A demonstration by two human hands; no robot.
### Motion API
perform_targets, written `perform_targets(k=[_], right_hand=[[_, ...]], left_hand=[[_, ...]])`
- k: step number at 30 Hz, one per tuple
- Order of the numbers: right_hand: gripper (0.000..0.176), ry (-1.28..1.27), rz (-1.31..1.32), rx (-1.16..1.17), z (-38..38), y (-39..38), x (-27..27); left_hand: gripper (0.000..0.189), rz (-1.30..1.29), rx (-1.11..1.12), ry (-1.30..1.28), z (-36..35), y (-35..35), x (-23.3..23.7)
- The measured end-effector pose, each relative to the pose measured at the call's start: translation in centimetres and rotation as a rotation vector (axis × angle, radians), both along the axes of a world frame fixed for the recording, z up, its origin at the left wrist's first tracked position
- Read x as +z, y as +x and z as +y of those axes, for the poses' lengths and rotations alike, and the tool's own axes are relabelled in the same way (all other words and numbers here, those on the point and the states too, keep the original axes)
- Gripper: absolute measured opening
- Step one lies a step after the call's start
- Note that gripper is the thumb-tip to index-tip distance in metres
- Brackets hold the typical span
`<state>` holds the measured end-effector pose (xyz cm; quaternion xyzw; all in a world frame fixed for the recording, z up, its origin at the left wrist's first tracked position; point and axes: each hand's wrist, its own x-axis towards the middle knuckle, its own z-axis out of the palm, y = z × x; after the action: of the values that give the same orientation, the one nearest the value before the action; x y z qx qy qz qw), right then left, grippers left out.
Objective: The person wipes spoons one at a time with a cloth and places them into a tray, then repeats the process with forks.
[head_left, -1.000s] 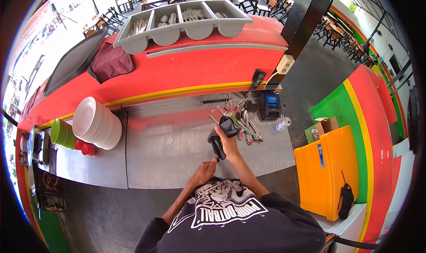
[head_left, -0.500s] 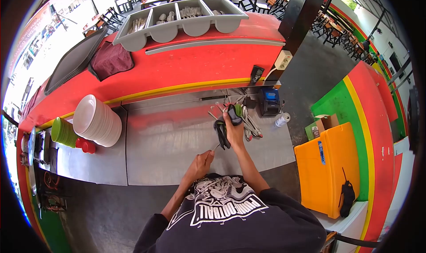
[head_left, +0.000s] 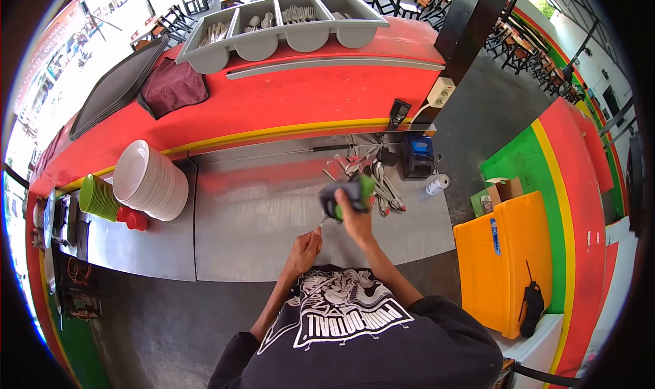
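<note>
A dark grey cloth with a bright green part (head_left: 345, 195) is bunched in my right hand (head_left: 356, 220), blurred by motion over the steel counter. My left hand (head_left: 303, 252) is closed around a thin metal piece of cutlery (head_left: 323, 221). Its far end runs up to the cloth's lower left edge and is hidden there. Just beyond my right hand lies a loose pile of spoons and other cutlery (head_left: 386, 190), some with red marks at the ends.
At left on the counter (head_left: 252, 246) stand white plates (head_left: 167, 188), green dishes (head_left: 99, 199) and red bowls (head_left: 136, 220). A blue-black device (head_left: 417, 158) and a can (head_left: 437, 184) sit at right. A grey cutlery tray (head_left: 266, 46) rests on the red ledge (head_left: 307, 92).
My right hand and the cloth have moved left and down, toward my left hand. The left hand has shifted slightly left and up, still gripping the cutlery.
</note>
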<state>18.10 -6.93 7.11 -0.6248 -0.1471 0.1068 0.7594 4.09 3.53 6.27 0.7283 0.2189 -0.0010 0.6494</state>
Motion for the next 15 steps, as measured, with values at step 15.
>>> perform_targets(k=[15], right_hand=[[0.032,-0.357,-0.434,0.025,1.3,0.8,-3.0]], left_hand=[[0.055,0.057,-0.033,0.002,0.7,-0.5,-0.5]])
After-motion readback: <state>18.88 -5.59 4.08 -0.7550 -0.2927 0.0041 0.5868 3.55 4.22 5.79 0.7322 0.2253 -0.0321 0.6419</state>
